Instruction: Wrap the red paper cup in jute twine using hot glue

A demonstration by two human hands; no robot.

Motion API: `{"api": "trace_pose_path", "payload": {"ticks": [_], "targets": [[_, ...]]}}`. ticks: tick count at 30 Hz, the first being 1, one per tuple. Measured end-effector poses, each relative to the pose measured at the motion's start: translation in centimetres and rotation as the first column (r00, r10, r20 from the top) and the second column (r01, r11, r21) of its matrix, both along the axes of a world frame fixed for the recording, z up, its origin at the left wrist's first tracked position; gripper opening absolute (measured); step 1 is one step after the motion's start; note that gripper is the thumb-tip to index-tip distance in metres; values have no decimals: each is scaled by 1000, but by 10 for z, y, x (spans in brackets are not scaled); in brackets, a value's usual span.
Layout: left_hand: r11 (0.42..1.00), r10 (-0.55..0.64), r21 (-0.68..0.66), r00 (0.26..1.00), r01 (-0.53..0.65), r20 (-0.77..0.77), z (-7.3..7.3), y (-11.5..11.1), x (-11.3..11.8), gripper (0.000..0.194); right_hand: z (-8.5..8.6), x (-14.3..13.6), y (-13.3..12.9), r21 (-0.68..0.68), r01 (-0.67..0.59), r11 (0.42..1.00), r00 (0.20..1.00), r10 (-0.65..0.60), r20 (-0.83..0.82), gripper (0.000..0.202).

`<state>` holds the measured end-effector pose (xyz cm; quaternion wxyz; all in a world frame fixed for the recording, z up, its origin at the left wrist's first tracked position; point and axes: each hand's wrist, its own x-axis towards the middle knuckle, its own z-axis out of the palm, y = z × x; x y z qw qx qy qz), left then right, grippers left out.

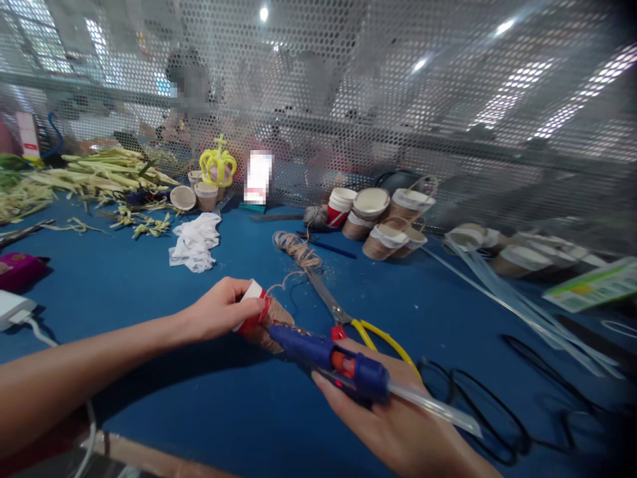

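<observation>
a grey perforated metal screen (318, 79) rises along the far side of a blue tabletop (233, 415), filling the upper part of my feed with small round holes. i can make out a horizontal rail (423, 136) running across it. through the holes at upper left i see a bright, gridded window (42, 40); at upper right, slanting bands of light (517, 93) shine through, though i can't tell whether they're windows or skylights. a small round lamp (263, 14) glows overhead near the middle. the room beyond reaches me as a grey blur, and my far right corner falls dark.
</observation>
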<state>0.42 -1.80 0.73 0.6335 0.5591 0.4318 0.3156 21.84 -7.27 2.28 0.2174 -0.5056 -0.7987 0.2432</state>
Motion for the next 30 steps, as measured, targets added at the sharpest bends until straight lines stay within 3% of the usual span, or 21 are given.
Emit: {"api": "trace_pose_path", "payload": {"ticks": [15, 20, 30], "targets": [[999, -18, 41, 999, 20, -48, 1, -1, -2, 22, 6, -1, -1, 45, 2, 999, 1000, -3, 16, 9], [998, -35, 47, 999, 36, -15, 1, -1, 0, 21, 4, -1, -3, 97, -60, 993, 998, 59, 19, 15], [992, -35, 116, 996, 45, -87, 2, -2, -2, 25, 5, 1, 1, 99, 41, 994, 999, -42, 7, 9]]}}
